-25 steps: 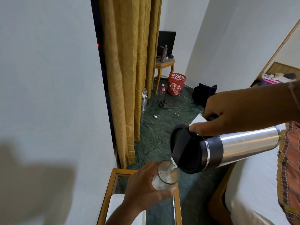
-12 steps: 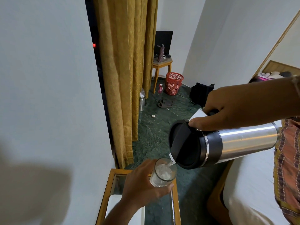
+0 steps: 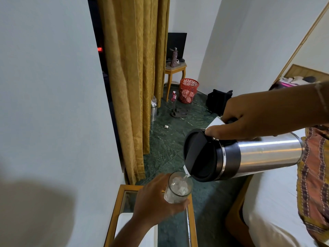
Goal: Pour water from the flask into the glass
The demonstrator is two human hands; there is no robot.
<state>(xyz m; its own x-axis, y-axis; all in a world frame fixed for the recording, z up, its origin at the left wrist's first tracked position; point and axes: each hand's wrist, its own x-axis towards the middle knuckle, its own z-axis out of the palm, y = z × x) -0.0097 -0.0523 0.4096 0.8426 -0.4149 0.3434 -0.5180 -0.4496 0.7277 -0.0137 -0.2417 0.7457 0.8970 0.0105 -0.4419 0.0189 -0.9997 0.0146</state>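
Observation:
A steel flask with a black lid lies tipped almost level, spout down and to the left. My right hand grips it from above by its handle, thumb on the lid lever. A thin stream of water runs from the spout into a clear glass just below it. The glass holds churning water and is tilted a little. My left hand is wrapped around its left side, holding it above the small table.
A glass-topped wooden side table sits under the glass. A bed with white sheet and patterned cloth is at right. White wall at left, gold curtain behind, and a red basket on the green floor.
Water keeps flowing and the level in the glass has risen. Both hands and the flask hold nearly the same pose; the view has shifted slightly.

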